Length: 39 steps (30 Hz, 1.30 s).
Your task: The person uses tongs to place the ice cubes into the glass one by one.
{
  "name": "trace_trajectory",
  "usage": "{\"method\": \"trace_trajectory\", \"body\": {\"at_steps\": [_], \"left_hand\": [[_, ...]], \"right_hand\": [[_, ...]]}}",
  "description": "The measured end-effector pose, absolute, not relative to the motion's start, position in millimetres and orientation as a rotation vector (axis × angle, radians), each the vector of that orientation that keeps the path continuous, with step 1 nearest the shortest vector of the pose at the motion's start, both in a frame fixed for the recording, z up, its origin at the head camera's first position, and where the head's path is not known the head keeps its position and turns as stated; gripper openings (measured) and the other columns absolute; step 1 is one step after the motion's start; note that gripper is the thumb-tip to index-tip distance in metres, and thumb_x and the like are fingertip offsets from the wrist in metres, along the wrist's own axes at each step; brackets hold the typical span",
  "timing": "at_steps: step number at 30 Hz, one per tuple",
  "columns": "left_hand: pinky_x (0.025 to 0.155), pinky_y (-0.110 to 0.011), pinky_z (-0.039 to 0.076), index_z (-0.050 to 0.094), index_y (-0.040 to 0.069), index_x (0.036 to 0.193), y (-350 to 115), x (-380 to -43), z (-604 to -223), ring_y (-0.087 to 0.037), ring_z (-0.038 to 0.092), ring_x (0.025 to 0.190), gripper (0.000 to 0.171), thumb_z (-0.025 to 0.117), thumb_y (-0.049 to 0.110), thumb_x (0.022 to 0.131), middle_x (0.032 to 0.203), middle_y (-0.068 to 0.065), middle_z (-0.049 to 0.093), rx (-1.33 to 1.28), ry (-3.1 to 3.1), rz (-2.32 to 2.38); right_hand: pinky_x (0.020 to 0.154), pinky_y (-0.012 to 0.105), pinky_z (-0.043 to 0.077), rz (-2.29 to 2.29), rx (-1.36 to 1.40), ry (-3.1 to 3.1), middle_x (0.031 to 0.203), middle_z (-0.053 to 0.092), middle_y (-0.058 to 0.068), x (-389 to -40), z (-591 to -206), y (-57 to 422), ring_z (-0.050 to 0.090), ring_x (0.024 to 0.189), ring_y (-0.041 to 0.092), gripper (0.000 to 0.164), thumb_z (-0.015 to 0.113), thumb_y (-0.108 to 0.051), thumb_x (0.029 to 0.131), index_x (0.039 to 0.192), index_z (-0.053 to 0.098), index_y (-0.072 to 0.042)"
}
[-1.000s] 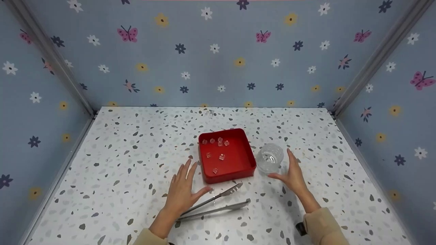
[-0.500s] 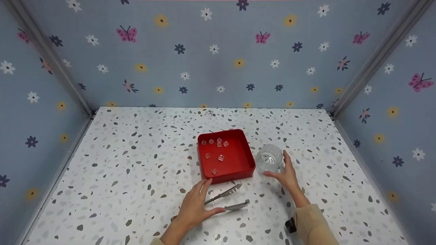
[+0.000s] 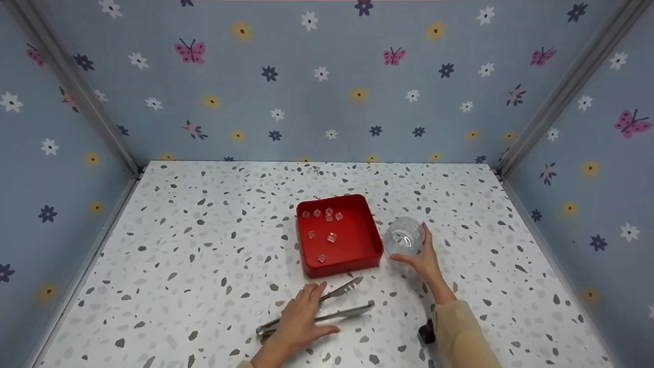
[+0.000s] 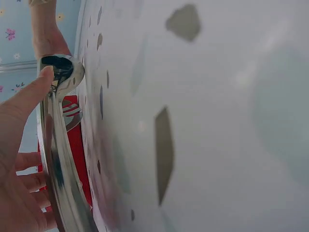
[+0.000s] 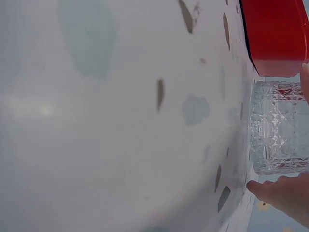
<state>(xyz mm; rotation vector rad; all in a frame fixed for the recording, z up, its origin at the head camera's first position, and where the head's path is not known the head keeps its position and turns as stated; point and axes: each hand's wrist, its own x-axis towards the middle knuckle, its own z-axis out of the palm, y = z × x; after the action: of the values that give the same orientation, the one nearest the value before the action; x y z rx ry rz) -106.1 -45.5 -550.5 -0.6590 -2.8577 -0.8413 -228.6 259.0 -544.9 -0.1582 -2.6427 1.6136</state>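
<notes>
A pair of metal tongs (image 3: 350,309) lies on the speckled table, its two arms spread apart. Over its middle is my left hand (image 3: 301,317), thumb out on the near side and fingers towards the far arm. Close up in the left wrist view, the thumb overlaps the shiny tongs (image 4: 60,159). My right hand (image 3: 423,259) holds a clear cut-glass tumbler (image 3: 403,236) standing on the table, thumb across the front and fingers along the right side. The tumbler's ridged wall (image 5: 277,128) shows in the right wrist view.
Left of the tumbler stands a square red tray (image 3: 363,232) with several small clear cubes (image 3: 332,237) in it, mostly towards its left side. A patterned blue wall (image 3: 327,102) closes off the back, with more panels at both sides.
My left hand has moved right and towards me, over the tongs. My right hand has come in from the right, closing round the tumbler. Tray, tongs and tumbler have stayed put.
</notes>
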Motion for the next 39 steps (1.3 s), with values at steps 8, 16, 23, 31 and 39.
{"method": "trace_trajectory", "body": {"at_steps": [8,16,23,31,39], "left_hand": [[0.078,-0.043,0.042,0.037,0.006,0.131,-41.5,-107.8,-552.0,-0.026,0.047,0.104,0.087,0.069,0.052,0.064,0.117,-0.010,0.046,-0.666,-2.941,-0.789],[0.072,-0.041,0.044,0.039,0.006,0.128,-38.8,-108.2,-550.6,-0.027,0.050,0.099,0.081,0.070,0.048,0.066,0.112,-0.011,0.050,-0.722,-2.933,-0.685],[0.071,-0.038,0.044,0.041,0.006,0.126,-38.1,-108.7,-551.2,-0.026,0.052,0.095,0.074,0.071,0.040,0.068,0.105,-0.010,0.053,-0.744,-2.906,-0.647],[0.073,-0.037,0.045,0.044,0.005,0.122,-38.9,-108.8,-553.3,-0.026,0.054,0.094,0.068,0.069,0.039,0.070,0.105,-0.011,0.056,-0.740,-2.903,-0.700],[0.073,-0.037,0.045,0.044,0.008,0.119,-41.7,-104.9,-553.9,-0.024,0.055,0.091,0.063,0.065,0.043,0.071,0.104,-0.010,0.057,-0.719,-2.921,-0.768]], "right_hand": [[0.103,0.045,0.013,1.650,-0.161,-2.584,0.146,0.011,0.008,-235.1,-548.0,255.1,0.011,0.132,0.029,0.120,0.085,-0.027,0.053,0.142,0.006,-0.021],[0.103,0.042,0.013,1.658,-0.125,-2.549,0.145,0.016,0.008,-238.6,-549.4,251.0,0.013,0.132,0.026,0.114,0.084,-0.025,0.054,0.142,0.011,-0.021],[0.101,0.040,0.020,1.625,-0.135,-2.533,0.137,0.031,0.014,-239.4,-550.0,251.4,0.027,0.126,0.028,0.100,0.084,-0.020,0.057,0.136,0.023,-0.011],[0.101,0.042,0.021,1.577,-0.201,-2.592,0.137,0.031,0.014,-236.7,-549.9,250.8,0.026,0.126,0.030,0.099,0.083,-0.028,0.057,0.135,0.023,-0.013],[0.100,0.042,0.023,1.516,-0.196,-2.577,0.135,0.034,0.015,-233.2,-551.8,248.6,0.030,0.124,0.031,0.097,0.083,-0.027,0.057,0.134,0.025,-0.012]]}}
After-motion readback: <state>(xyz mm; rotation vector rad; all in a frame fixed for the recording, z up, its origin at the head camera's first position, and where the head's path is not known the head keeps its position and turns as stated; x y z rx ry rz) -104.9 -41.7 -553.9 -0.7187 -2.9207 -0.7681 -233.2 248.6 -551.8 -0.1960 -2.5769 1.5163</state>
